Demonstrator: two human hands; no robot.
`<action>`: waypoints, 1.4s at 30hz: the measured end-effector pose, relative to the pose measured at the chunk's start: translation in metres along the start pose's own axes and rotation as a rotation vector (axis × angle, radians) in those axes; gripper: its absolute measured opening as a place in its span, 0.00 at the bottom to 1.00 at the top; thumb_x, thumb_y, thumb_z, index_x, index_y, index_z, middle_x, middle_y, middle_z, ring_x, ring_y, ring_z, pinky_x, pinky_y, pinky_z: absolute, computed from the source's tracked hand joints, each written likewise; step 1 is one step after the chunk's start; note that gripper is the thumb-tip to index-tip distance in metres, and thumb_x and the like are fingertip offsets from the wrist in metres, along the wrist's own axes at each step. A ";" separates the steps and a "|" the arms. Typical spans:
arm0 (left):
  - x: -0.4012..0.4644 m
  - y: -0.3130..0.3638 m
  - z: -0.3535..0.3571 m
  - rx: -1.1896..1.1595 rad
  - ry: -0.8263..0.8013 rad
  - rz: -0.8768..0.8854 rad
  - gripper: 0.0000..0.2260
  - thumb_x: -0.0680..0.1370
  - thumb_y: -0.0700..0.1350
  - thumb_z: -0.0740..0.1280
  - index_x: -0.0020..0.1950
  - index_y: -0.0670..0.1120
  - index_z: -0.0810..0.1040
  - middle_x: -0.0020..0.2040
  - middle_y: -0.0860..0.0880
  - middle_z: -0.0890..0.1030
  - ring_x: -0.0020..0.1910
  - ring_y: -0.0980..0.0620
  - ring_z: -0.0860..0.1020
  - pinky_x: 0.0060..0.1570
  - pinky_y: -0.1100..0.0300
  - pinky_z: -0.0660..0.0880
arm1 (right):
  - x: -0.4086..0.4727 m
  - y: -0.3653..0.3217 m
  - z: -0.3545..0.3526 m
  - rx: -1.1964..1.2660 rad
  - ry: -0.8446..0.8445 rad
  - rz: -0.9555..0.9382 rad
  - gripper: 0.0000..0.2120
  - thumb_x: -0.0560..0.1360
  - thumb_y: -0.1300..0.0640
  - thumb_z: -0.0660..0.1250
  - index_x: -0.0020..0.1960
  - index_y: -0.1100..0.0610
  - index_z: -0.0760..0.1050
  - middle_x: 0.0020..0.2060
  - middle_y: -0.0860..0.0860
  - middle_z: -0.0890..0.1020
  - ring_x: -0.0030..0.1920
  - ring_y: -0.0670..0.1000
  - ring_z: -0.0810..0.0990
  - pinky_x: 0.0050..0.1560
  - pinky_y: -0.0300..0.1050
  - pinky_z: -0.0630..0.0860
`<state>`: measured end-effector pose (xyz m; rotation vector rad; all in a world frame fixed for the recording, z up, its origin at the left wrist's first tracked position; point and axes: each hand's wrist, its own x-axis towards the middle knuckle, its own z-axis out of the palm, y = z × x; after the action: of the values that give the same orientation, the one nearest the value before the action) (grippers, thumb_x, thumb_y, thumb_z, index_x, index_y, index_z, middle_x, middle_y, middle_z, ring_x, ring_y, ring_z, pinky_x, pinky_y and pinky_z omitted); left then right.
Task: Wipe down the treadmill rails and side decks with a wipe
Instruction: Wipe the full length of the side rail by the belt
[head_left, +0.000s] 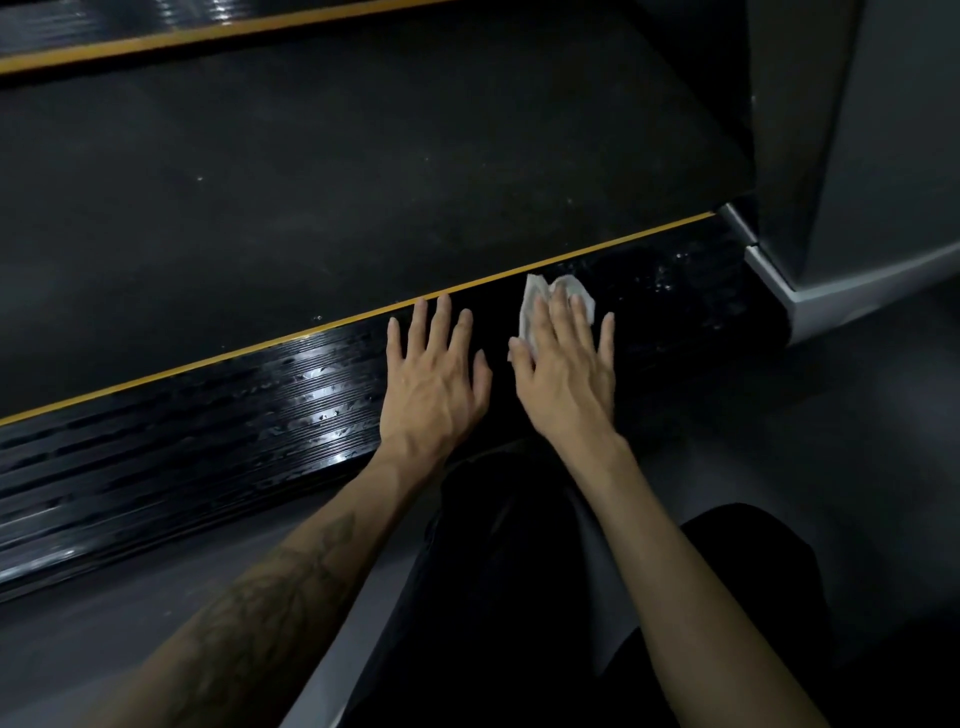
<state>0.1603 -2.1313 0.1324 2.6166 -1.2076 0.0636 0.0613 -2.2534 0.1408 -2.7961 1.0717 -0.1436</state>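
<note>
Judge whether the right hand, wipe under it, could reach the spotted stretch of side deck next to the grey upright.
Probably yes. The right hand presses the wipe flat on the side deck; the spotted stretch lies just beyond on the same surface, with nothing between. The grey upright only bounds the far end.

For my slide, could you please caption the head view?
Right hand presses wipe on side deck; left hand rests beside.

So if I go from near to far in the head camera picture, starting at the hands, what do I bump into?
Near side deck with left hand and right hand pressing the wipe → yellow stripe → belt → far yellow stripe → far side deck.
</note>
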 end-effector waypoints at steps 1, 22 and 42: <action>0.000 0.000 0.000 -0.002 0.000 -0.001 0.29 0.83 0.56 0.49 0.79 0.44 0.67 0.81 0.41 0.62 0.82 0.41 0.56 0.79 0.37 0.53 | -0.006 -0.002 0.001 -0.004 0.011 0.016 0.32 0.85 0.42 0.45 0.84 0.57 0.53 0.83 0.56 0.52 0.83 0.54 0.47 0.81 0.61 0.40; 0.001 0.003 0.000 0.008 0.002 0.035 0.28 0.83 0.56 0.49 0.78 0.44 0.68 0.81 0.42 0.65 0.81 0.41 0.59 0.79 0.38 0.55 | 0.002 0.011 0.008 0.045 0.083 -0.088 0.34 0.81 0.41 0.43 0.82 0.56 0.60 0.82 0.54 0.59 0.83 0.54 0.54 0.80 0.64 0.41; 0.002 0.006 0.001 0.006 -0.024 0.132 0.28 0.82 0.56 0.50 0.79 0.46 0.68 0.81 0.44 0.64 0.81 0.41 0.59 0.79 0.37 0.55 | -0.021 0.007 0.018 0.097 0.187 -0.024 0.30 0.83 0.46 0.47 0.81 0.59 0.63 0.81 0.56 0.61 0.82 0.54 0.55 0.80 0.63 0.44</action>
<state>0.1570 -2.1365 0.1332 2.5467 -1.3895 0.0604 0.0438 -2.2423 0.1210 -2.7517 1.0385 -0.4555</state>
